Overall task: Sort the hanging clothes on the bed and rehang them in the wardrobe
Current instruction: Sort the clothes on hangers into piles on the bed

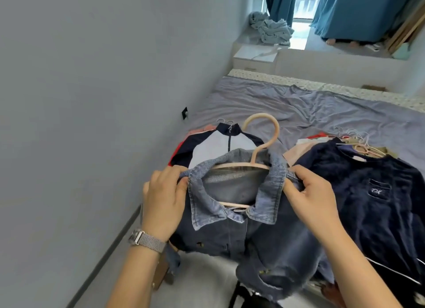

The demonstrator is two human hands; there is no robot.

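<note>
A denim jacket (264, 234) hangs on a pale pink hanger (262, 132) held up in front of me, above the near end of the bed (299, 107). My left hand (163, 202) grips the jacket's left shoulder by the collar. My right hand (315, 197) pinches its right shoulder. Behind it on the bed lies a white and navy zip jacket (213, 146) on a wire hanger. To the right, a dark navy fuzzy top (377, 192) lies over a pile of clothes with several hangers (358, 144).
A grey wall (92, 100) runs close along the left, with a floor strip (207, 280) below. Beyond the bed stand a white nightstand (255, 57), a raised sill with crumpled blue cloth (273, 29), and teal curtains (358, 11).
</note>
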